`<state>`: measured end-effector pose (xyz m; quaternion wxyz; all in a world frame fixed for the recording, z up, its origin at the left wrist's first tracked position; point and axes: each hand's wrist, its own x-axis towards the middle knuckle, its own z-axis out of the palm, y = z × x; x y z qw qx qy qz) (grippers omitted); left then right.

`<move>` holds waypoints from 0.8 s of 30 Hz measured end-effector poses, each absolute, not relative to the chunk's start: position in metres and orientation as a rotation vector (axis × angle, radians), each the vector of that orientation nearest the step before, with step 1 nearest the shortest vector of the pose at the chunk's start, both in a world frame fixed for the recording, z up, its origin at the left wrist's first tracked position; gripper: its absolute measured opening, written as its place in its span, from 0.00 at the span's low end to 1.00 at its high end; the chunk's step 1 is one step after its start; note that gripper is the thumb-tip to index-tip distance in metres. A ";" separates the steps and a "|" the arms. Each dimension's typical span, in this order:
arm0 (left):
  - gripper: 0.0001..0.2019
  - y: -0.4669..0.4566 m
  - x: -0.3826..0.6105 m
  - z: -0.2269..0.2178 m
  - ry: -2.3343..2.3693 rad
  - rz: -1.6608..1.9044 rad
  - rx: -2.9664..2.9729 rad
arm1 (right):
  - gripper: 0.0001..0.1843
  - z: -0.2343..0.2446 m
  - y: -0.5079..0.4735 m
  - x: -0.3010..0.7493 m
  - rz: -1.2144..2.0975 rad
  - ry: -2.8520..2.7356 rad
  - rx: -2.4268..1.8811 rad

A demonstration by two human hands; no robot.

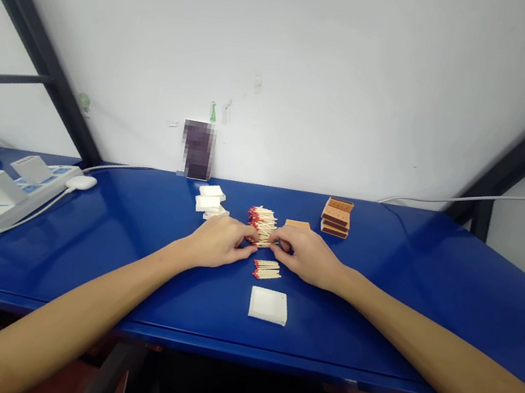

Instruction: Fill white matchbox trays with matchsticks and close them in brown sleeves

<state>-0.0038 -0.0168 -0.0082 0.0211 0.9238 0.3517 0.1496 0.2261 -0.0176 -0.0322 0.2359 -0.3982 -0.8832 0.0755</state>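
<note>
A pile of red-headed matchsticks (264, 218) lies in the middle of the blue table. At its near edge, my left hand (220, 241) has thumb and forefinger closed at the red-headed end of a matchstick (262, 245). My right hand (307, 256) pinches from the other side, its curled fingertips at the plain end. Whether more than one stick is between the fingers is hard to see. Closer to me, a small row of matchsticks (267, 270) lies side by side, heads to the left. Below that row sits a white matchbox tray (268, 305).
Several white trays (210, 202) are piled at the back left. Brown matchbox sleeves (337, 217) are stacked at the back right, and another sleeve (298, 224) lies behind my right hand. A power strip (3, 195) with chargers and cables occupies the left side. A phone-like object (198, 150) leans against the wall.
</note>
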 end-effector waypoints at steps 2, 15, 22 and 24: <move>0.08 -0.016 -0.002 -0.009 1.091 0.466 2.856 | 0.07 -0.032 -0.017 0.226 0.210 -2.426 -1.083; 0.09 -0.016 0.000 -0.009 1.056 0.476 2.856 | 0.06 -0.034 -0.017 0.227 0.170 -2.426 -1.110; 0.09 -0.013 -0.002 -0.012 1.038 0.486 2.859 | 0.08 -0.033 -0.017 0.227 0.186 -2.438 -1.105; 0.09 -0.012 -0.002 -0.013 1.035 0.493 2.859 | 0.08 -0.033 -0.017 0.227 0.191 -2.439 -1.103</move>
